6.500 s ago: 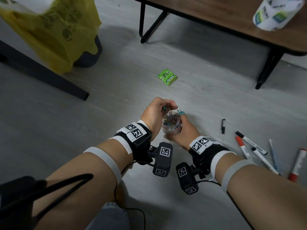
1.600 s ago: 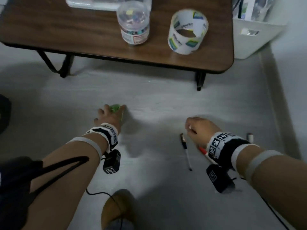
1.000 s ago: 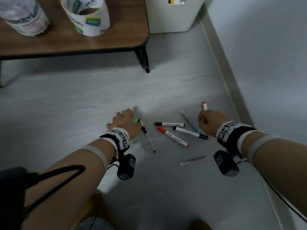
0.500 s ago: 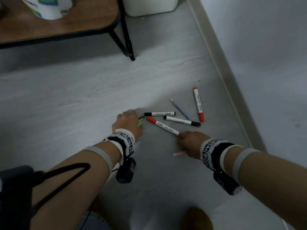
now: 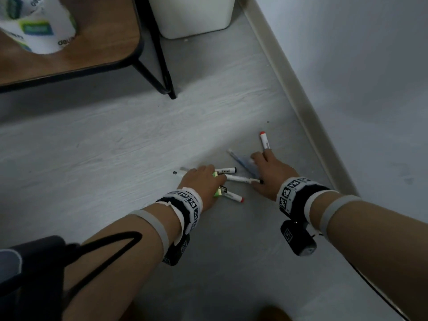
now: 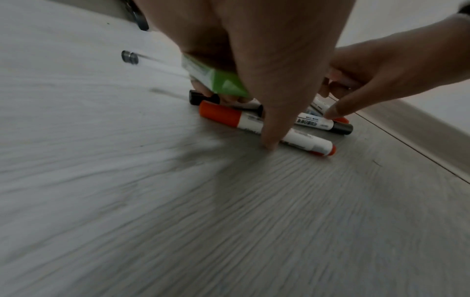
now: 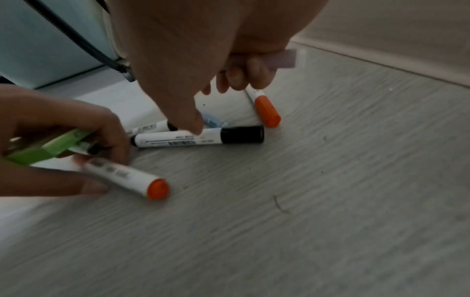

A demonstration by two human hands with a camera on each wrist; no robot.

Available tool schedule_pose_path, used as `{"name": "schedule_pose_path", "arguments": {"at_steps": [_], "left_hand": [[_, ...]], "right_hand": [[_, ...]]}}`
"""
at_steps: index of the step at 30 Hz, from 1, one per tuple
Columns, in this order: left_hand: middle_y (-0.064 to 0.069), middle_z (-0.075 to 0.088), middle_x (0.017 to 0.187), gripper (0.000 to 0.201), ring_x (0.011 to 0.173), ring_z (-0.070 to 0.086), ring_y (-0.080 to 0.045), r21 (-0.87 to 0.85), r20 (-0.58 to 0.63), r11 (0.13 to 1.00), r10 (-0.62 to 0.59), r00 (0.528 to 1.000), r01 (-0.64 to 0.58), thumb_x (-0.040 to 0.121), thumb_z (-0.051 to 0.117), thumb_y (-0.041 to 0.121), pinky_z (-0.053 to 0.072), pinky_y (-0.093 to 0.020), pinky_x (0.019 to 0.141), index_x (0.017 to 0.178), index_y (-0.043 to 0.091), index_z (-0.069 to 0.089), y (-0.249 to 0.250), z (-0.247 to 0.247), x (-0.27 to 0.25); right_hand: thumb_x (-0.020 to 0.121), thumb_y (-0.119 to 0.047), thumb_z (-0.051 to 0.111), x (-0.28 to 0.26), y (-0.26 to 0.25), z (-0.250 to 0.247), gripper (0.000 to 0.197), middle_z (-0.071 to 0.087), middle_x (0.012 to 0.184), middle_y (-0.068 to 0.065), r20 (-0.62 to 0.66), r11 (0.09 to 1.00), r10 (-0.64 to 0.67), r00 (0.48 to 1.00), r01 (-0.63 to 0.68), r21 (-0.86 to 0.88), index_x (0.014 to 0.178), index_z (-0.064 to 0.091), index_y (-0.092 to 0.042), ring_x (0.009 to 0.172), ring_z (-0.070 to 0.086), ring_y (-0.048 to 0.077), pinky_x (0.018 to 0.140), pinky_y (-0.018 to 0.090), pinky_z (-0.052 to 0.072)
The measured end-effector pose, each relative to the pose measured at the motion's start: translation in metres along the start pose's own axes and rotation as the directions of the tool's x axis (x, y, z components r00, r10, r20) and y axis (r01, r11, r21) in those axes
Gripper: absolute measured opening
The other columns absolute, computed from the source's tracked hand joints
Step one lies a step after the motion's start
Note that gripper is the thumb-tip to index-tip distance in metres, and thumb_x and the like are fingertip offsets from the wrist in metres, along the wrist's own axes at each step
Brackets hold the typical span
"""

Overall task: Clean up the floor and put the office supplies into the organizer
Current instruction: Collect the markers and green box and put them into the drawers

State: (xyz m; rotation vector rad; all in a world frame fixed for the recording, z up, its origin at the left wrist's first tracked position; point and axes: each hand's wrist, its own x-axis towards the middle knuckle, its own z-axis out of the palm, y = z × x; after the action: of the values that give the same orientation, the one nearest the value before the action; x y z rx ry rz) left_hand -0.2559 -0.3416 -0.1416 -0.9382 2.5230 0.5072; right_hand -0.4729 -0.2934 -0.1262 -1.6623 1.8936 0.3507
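Observation:
Several markers and pens lie bunched on the grey floor. My left hand (image 5: 203, 181) grips a small green box (image 6: 218, 81) against the palm, and its thumb presses down beside a red-capped marker (image 6: 257, 122). My right hand (image 5: 264, 165) curls its last fingers round a pale pink stick (image 7: 286, 59) while its thumb rests on a black-capped marker (image 7: 203, 138). Another red-capped marker (image 5: 264, 141) points away beyond the right fingers. A blue pen (image 5: 240, 162) lies between the hands. A thin pen (image 5: 179, 172) sticks out left of my left hand.
A low wooden table (image 5: 97, 59) with black legs stands at the back left, a printed tape roll (image 5: 39, 26) on it. A white bin (image 5: 192, 17) sits behind the table by the wall. The skirting board (image 5: 308, 107) runs close along the right.
My right hand has picked up the pink stick and moved forward onto the markers. My left hand, still holding the green box, has slid right over the markers, pushing them closer together.

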Motion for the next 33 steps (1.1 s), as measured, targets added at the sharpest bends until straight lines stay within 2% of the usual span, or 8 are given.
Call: {"name": "schedule_pose_path", "arguments": {"at_steps": [4,10,13,16,19,25,29,33], "left_hand": [[-0.007,0.049,0.114,0.039,0.105,0.052,-0.028,0.014,-0.024,1.0,0.018,1.0,-0.018,0.085,0.061,0.037,0.037,-0.035,0.075,0.122,0.028,0.053,-0.004,-0.001,0.001],[-0.005,0.049,0.114,0.04,0.1,0.053,-0.025,-0.102,-0.133,0.993,-0.072,0.989,0.059,0.081,0.065,0.039,0.04,-0.033,0.07,0.118,0.027,0.054,-0.022,-0.013,-0.001],[-0.004,0.045,0.119,0.039,0.096,0.054,-0.024,-0.097,-0.167,0.99,-0.122,0.978,0.107,0.08,0.066,0.039,0.046,-0.034,0.068,0.115,0.024,0.054,-0.025,-0.016,0.007],[-0.002,0.045,0.124,0.037,0.095,0.055,-0.021,-0.038,-0.22,0.993,-0.118,0.968,0.113,0.082,0.065,0.039,0.048,-0.034,0.068,0.115,0.025,0.054,-0.025,-0.023,0.018],[-0.001,0.045,0.126,0.04,0.101,0.054,-0.022,-0.026,-0.23,0.991,-0.136,0.964,0.134,0.084,0.063,0.037,0.046,-0.035,0.071,0.119,0.025,0.05,-0.025,-0.03,0.031],[-0.006,0.045,0.13,0.042,0.112,0.05,-0.027,0.031,-0.173,0.989,-0.135,0.976,0.142,0.082,0.067,0.027,0.044,-0.04,0.083,0.12,0.025,0.049,-0.022,-0.047,0.064],[-0.011,0.048,0.128,0.059,0.118,0.045,-0.031,0.063,-0.067,0.989,-0.127,0.99,0.132,0.078,0.068,0.018,0.043,-0.042,0.09,0.13,0.023,0.041,-0.013,-0.044,0.072],[-0.015,0.054,0.118,0.062,0.097,0.059,-0.032,-0.157,0.018,0.954,-0.255,0.967,0.254,0.082,0.065,0.019,0.048,-0.038,0.075,0.134,0.018,0.033,-0.015,-0.04,0.064]], "right_hand": [[0.073,-0.037,0.077,0.018,-0.018,0.002,0.067,0.043,0.125,0.005,0.024,0.996,-0.044,0.999,0.045,-0.072,0.125,0.038,-0.02,0.114,0.05,0.028,0.08,0.043,0.052],[0.088,-0.026,0.056,0.024,-0.038,0.012,0.035,0.06,0.121,0.009,0.062,0.988,0.106,0.992,-0.099,-0.115,0.12,0.049,-0.015,0.119,0.053,0.029,0.09,0.045,0.049],[0.089,-0.023,0.054,0.015,-0.03,0.003,0.038,0.063,0.116,0.008,0.088,0.991,0.134,0.987,-0.132,-0.031,0.125,0.043,-0.02,0.102,0.062,0.031,0.082,0.039,0.05],[0.092,-0.027,0.053,0.007,-0.017,-0.005,0.032,0.066,0.104,0.011,-0.05,0.962,0.249,0.967,-0.242,0.124,0.122,0.044,-0.021,0.075,0.055,0.029,0.068,0.033,0.046],[0.088,-0.028,0.059,0.014,0.001,-0.008,0.034,0.061,0.105,0.015,-0.205,0.888,0.409,0.889,-0.337,0.312,0.116,0.043,-0.016,0.077,0.059,0.033,0.066,0.035,0.045],[0.085,-0.03,0.065,0.042,0.017,-0.003,0.043,0.059,0.114,0.017,0.006,0.887,0.427,0.904,-0.42,0.194,0.118,0.047,-0.009,0.098,0.061,0.036,0.071,0.033,0.043],[0.086,-0.037,0.06,0.043,0.014,0.0,0.025,0.062,0.094,0.011,0.082,0.88,0.429,0.9,-0.437,0.186,0.095,0.054,-0.014,0.074,0.056,0.029,0.063,0.029,0.04],[0.087,-0.035,0.054,0.038,0.004,-0.005,0.017,0.061,0.086,0.008,0.063,0.871,0.416,0.907,-0.418,0.258,0.092,0.056,-0.019,0.069,0.056,0.027,0.061,0.028,0.04]]}}
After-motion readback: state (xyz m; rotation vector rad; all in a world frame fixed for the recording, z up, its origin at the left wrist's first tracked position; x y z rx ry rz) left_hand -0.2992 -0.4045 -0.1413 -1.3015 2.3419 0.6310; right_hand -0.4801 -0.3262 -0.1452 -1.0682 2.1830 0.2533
